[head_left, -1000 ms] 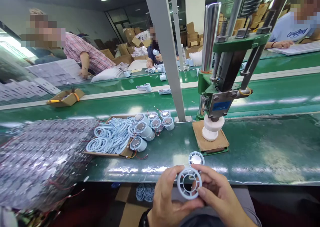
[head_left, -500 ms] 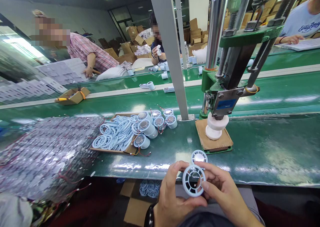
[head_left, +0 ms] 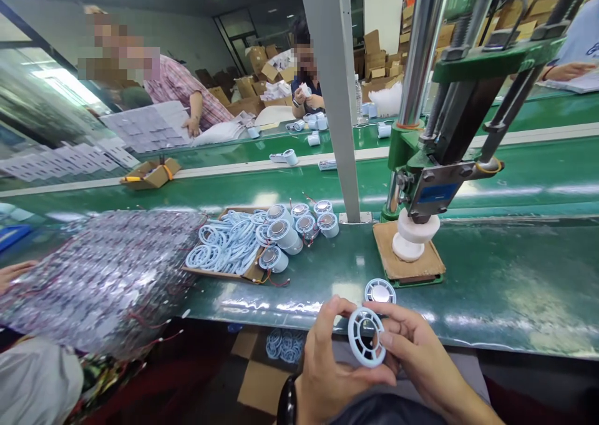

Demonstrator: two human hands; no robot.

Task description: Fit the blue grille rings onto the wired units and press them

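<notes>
White plastic grille ring (head_left: 366,336) held upright between both hands at near edge of green conveyor belt (head_left: 491,281). Left hand (head_left: 327,362) pinches ring's left rim with thumb and fingers; right hand (head_left: 416,350) grips right rim. Round fan unit (head_left: 380,291) lies on belt just behind ring. Hand press (head_left: 435,156) stands beyond, on cardboard pad (head_left: 412,266). Shallow cardboard tray (head_left: 234,274) further left holds pale blue rings (head_left: 224,247); wired fan units (head_left: 292,228) beside it.

Ring (head_left: 366,336): showing pale blue-white. Worktop (head_left: 491,288): showing glossy green. Press (head_left: 468,88): showing green and chrome. Board (head_left: 412,263): showing brown. Sleeve (head_left: 182,85): showing red-and-white plaid.
</notes>
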